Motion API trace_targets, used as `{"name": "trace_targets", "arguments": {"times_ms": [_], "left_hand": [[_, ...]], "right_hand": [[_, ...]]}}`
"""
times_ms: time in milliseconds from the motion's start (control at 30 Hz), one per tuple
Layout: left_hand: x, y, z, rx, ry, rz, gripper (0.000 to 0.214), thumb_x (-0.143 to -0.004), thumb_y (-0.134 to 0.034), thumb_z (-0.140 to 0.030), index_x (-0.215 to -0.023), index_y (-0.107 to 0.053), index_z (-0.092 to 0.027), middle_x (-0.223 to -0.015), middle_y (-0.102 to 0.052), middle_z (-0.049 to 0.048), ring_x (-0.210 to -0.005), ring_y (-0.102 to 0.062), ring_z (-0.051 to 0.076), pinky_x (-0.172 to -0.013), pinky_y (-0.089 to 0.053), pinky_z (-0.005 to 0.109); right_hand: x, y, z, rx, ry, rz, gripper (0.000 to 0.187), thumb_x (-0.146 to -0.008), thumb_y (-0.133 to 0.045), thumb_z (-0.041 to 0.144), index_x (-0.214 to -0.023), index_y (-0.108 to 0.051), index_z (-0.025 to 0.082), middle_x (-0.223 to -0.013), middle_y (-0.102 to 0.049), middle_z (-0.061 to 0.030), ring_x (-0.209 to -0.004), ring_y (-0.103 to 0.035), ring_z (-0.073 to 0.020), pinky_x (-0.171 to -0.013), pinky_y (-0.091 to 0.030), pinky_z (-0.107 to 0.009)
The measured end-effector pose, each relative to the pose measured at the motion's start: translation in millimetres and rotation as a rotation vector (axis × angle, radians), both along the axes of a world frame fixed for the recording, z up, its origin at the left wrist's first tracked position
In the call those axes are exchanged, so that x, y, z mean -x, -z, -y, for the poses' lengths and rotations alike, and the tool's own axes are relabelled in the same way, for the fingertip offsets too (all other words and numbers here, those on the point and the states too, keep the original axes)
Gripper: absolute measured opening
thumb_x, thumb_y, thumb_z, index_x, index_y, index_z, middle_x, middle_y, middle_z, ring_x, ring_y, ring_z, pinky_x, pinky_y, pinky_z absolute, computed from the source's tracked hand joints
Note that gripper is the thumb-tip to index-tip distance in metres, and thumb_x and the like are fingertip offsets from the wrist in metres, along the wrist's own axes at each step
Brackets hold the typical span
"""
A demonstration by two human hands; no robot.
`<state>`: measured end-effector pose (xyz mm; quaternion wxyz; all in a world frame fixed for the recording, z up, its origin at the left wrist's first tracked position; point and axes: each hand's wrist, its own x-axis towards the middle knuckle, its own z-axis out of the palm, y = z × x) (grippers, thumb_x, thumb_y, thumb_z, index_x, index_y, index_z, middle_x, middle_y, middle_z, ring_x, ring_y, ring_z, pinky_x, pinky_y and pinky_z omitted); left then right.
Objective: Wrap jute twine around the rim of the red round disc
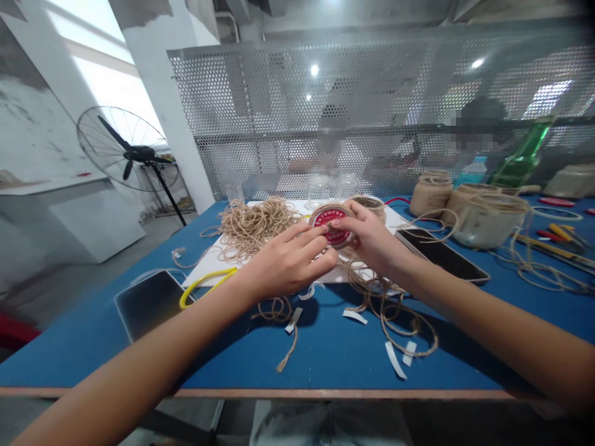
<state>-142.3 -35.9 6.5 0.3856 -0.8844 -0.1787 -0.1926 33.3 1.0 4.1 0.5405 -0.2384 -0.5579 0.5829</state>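
Over the middle of the blue table, my right hand [369,232] grips a round red disc [320,218] with white print and a twine-coloured rim. Its thumb presses on the disc's face. My left hand [292,257] meets the disc from the left, fingers curled together at its lower edge; whatever they pinch is hidden. Loose jute twine [390,310] lies in loops below the right hand. To the left sits a large tangled heap of twine [258,226] on white paper [204,263]. A twine-wrapped jar [372,207] stands just behind my right hand.
Scissors with a yellow handle [209,285] and a dark tablet [149,303] lie left; a phone-like slab [444,255] lies right. Wrapped jars [430,193], a glass jar [493,220] and a green bottle [525,155] stand farther right. White paper strips [395,360] lie near the front.
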Motion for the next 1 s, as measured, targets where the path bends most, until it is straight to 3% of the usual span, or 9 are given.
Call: {"name": "trace_targets", "arguments": {"times_ms": [300,567,667,767,867,1000], "left_hand": [[-4,2.6,-1,0.092,0.041,0.123,0.012,-0.084,-0.036,-0.01,-0.09,-0.045,-0.015,-0.098,-0.059,0.0084,-0.1,-0.053,0.015,-0.091,-0.041,0.033],[-9,4.2,5,0.273,0.173,0.318,0.023,-0.08,-0.046,-0.018,-0.102,-0.04,-0.017,-0.118,-0.049,0.014,-0.113,-0.044,0.021,-0.096,-0.037,0.043],[-8,1.2,8,0.376,0.235,0.517,0.022,-0.08,-0.045,-0.019,-0.102,-0.041,-0.018,-0.113,-0.052,0.011,-0.11,-0.046,0.019,-0.093,-0.04,0.041],[-6,-0.2,3,0.4,0.12,0.81,0.017,-0.082,-0.043,-0.019,-0.1,-0.044,-0.018,-0.105,-0.053,0.009,-0.102,-0.05,0.018,-0.09,-0.042,0.038],[-5,0.8,-9,0.617,-0.005,0.962,0.024,-0.086,-0.04,-0.027,-0.107,-0.044,-0.016,-0.1,-0.054,0.0078,-0.093,-0.053,0.015,-0.081,-0.046,0.033],[-3,3.4,-19,0.933,-0.014,0.908,0.021,-0.086,-0.04,-0.029,-0.096,-0.051,-0.014,-0.088,-0.058,0.0045,-0.079,-0.055,0.012,-0.072,-0.046,0.028]], "right_hand": [[2,-0.2,2,0.023,0.0,-0.039,0.017,-0.066,-0.063,0.015,-0.074,-0.048,0.019,-0.07,-0.058,0.004,-0.065,-0.054,-0.0081,-0.059,-0.04,-0.021],[1,2.2,1,0.054,-0.033,-0.103,0.021,-0.064,-0.065,0.017,-0.076,-0.048,0.02,-0.072,-0.058,0.0046,-0.065,-0.054,-0.0081,-0.061,-0.041,-0.023],[1,1.6,0,0.056,-0.012,-0.094,0.02,-0.064,-0.065,0.017,-0.076,-0.049,0.021,-0.073,-0.058,0.0044,-0.067,-0.054,-0.009,-0.064,-0.042,-0.024],[2,0.5,0,0.059,0.003,-0.09,0.018,-0.066,-0.064,0.018,-0.076,-0.049,0.021,-0.076,-0.058,0.0038,-0.071,-0.055,-0.0097,-0.068,-0.044,-0.024],[4,2.2,1,0.07,-0.008,-0.084,0.018,-0.067,-0.063,0.019,-0.079,-0.05,0.022,-0.082,-0.059,0.003,-0.075,-0.055,-0.0102,-0.071,-0.045,-0.025],[9,10.1,2,0.042,-0.048,-0.078,0.02,-0.069,-0.064,0.022,-0.085,-0.052,0.022,-0.088,-0.06,0.0009,-0.08,-0.056,-0.0118,-0.073,-0.045,-0.027]]}}
